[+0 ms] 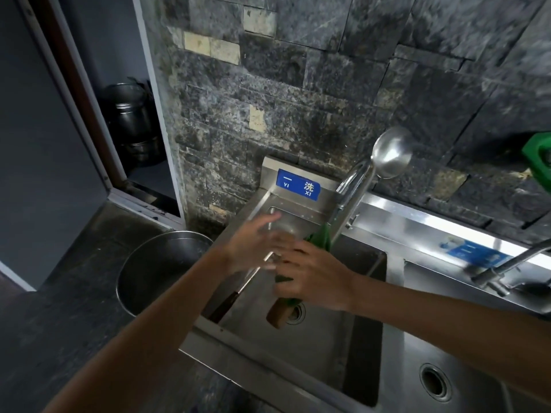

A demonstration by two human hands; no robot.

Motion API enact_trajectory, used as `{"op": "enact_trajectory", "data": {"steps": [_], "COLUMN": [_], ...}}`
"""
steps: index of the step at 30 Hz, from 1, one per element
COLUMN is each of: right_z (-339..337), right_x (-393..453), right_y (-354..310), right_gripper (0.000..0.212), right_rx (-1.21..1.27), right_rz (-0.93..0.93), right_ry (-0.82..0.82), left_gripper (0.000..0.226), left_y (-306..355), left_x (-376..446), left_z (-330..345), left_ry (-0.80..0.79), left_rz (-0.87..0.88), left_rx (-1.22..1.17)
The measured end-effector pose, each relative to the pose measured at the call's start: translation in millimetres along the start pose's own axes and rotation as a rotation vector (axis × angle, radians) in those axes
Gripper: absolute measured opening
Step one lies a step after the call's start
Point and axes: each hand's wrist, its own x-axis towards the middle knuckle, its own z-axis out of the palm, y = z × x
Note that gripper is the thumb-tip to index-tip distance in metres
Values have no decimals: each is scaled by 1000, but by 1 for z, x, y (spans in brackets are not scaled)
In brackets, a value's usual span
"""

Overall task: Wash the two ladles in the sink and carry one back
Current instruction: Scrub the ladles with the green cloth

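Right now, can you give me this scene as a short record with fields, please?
raised ladle: steel, wooden handle, bowl up beside the curved tap
right hand: grips a green scouring pad round the raised ladle's shaft
left hand: open, blurred, above the second ladle
second ladle: dark handle, lying on left rim of steel sink
round steel bucket: left of sink
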Motion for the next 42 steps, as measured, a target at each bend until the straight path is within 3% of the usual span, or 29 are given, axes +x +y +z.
{"op": "enact_trajectory", "data": {"steps": [2, 5, 7, 11, 17, 20, 22, 23, 26, 29, 32, 35, 38, 40, 42], "right_z": [0, -6, -9, -2, 14, 11, 6, 5, 12, 13, 10, 6, -2, -16, -32], "right_x": [7, 14, 15, 11, -28, -28, -23, -23, -25, -40, -66, -95, -105, -95, -74], "right_y": [-9, -21, -22, -34, -58, -74, -89, -97, -108, -105, -97, -83, -55, -29, -1], "right_gripper": [15, 29, 36, 35, 12, 16, 39, 51, 70, 89, 83, 75, 65, 63, 66], "right_rx": [28, -27, -60, -32, 166, 498, 880, 938, 1155, 1335, 1536, 1696, 1574, 1341, 1088], "right_rz": [-63, -113, -88, 97, 375, 742, 1087, 1149, 1200, 1131, 1065, 1221, 1446, 1441, 1340], "right_ry": [-35, -134, -106, 182, 536, 697, 770, 782, 724, 590, 601, 706, 880, 902, 928], "left_gripper": [74, 35, 23, 30, 43, 51, 53, 53, 51, 49, 47, 44, 45, 43, 18], "left_y": [12, 21, 25, 24, 41, 42, 41, 39, 35, 33, 32, 24, 5, -9, -17], "left_x": [17, 37, 42, 53, 53, 51, 50, 49, 49, 53, 57, 53, 47, 46, 51], "left_z": [32, 61, 65, 61, 58, 54, 53, 54, 59, 67, 70, 65, 58, 56, 64], "left_ry": [13, 33, 7, 23, -5, -27, 11, 37, 99, 139, 204, 292, 333, 327, 318], "left_rz": [15, 68, 81, 135, 264, 312, 337, 352, 377, 378, 379, 384, 427, 448, 426], "left_rx": [257, 190, 119, 24, -385, -463, -480, -464, -362, -327, -318, -226, 24, 67, 29]}}
